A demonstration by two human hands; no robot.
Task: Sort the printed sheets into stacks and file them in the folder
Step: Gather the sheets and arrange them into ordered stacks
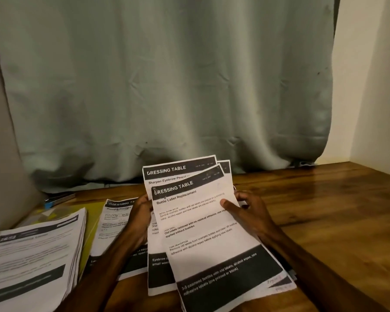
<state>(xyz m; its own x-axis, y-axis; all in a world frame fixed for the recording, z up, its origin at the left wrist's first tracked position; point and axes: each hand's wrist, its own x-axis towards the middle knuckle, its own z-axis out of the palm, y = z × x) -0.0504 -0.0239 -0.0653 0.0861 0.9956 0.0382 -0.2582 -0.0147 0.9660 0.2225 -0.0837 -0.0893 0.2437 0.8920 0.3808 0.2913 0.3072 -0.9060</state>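
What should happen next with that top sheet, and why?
Probably slide the top sheet off the held fan with the right hand onto the lying sheet beside the left hand: both headers read DRESSING TABLE, and the right thumb rests on it.

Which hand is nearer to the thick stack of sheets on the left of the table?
Left. The left hand holds the left edge of the fanned sheets, right of the thick stack; the right hand holds their right edge, farther away.

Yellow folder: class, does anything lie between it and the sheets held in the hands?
Yes. A thick stack lies on the yellow folder, and a thinner pile overlaps its right side. Both would hinder filing the held sheets.
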